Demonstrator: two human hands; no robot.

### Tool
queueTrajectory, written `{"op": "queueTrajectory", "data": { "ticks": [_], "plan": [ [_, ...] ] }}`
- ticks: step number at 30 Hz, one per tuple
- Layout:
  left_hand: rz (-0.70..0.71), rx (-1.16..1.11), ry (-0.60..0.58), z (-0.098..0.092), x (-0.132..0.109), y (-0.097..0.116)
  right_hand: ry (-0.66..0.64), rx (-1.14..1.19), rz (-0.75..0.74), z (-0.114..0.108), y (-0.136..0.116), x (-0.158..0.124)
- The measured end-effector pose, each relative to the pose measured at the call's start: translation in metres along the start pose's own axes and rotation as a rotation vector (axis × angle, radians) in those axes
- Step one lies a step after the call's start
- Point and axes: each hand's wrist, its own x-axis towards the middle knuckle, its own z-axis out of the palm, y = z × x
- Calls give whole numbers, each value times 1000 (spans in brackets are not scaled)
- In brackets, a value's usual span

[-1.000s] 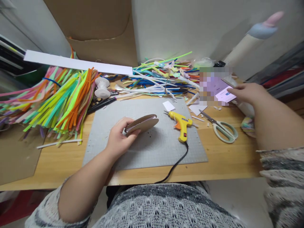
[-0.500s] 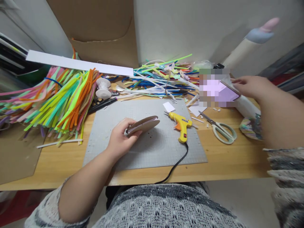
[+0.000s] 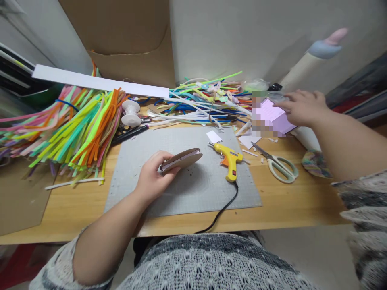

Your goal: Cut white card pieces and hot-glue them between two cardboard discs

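Observation:
My left hand (image 3: 155, 173) is closed around a round piece made of brown cardboard discs (image 3: 183, 159) with a white layer between them, held on edge above the grey cutting mat (image 3: 181, 201). At the right, my right hand (image 3: 305, 106) reaches over a phone (image 3: 276, 114) with a lit, partly blurred screen. Its fingers are stretched out, one fingertip at the screen, and nothing is gripped in it. A yellow hot glue gun (image 3: 232, 159) lies on the mat between my hands. Beside it on the table are scissors (image 3: 281, 167) with pale green handles.
Bundles of coloured pipe cleaners (image 3: 84, 133) lie at the left, and more loose ones (image 3: 205, 100) at the back. A white spool (image 3: 131, 114), a black marker (image 3: 130, 135) and a white strip (image 3: 99, 80) are nearby. The glue gun's cord (image 3: 222, 213) crosses the table's front edge.
My right hand has moved left from the phone's right edge to over its screen, with the fingers now extended. My left hand keeps its hold on the cardboard discs.

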Motion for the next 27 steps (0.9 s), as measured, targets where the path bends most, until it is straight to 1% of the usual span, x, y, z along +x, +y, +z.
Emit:
{"op": "queueTrajectory", "data": {
  "ticks": [2, 6, 11, 23, 27],
  "plan": [
    [4, 4, 2, 0, 0, 0, 11, 8, -5, 2, -3, 0],
    [20, -6, 4, 0, -1, -2, 81, 38, -20, 5, -7, 0],
    [28, -10, 7, 0, 0, -1, 139, 81, -30, 5, -8, -3],
    [41, 1, 5, 0, 0, 1, 125, 116, 21, 11, 0, -7],
    [31, 19, 3, -1, 0, 1, 91, 82, 2, 12, -3, -7]
  ]
}}
